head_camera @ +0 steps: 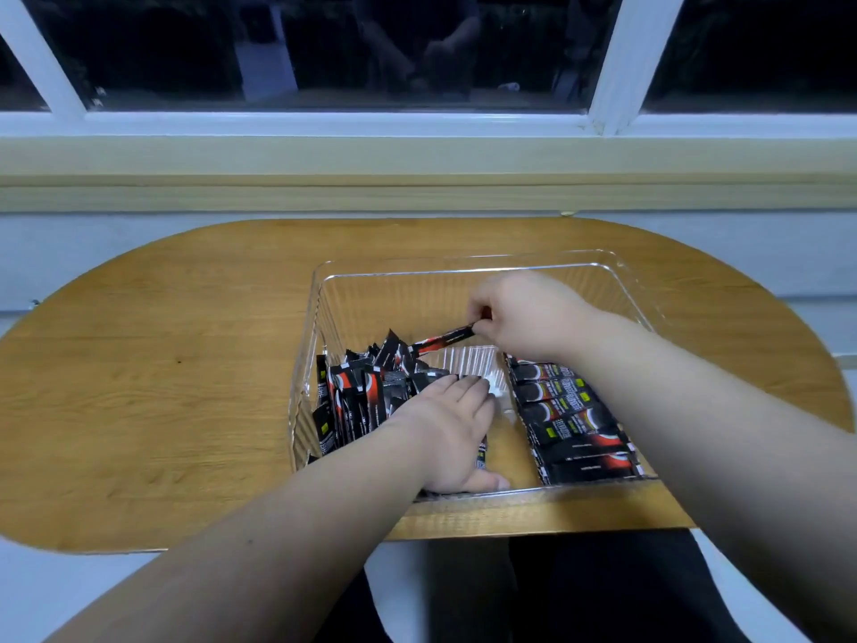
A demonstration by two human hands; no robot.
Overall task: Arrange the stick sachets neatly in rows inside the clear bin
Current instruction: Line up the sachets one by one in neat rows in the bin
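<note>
Pinching end of black-and-red stick sachet [445, 338] with right hand [526, 317], above bin middle. Resting left hand [452, 426] flat, fingers straight, on jumbled sachet heap [361, 396] at left side. Neat sachet row [575, 422] along right wall. All inside clear rectangular plastic bin [463, 261] on oval wooden counter [162, 364].

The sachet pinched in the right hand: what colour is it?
The sachet is black with a red patch, clearest in the head view.
</note>
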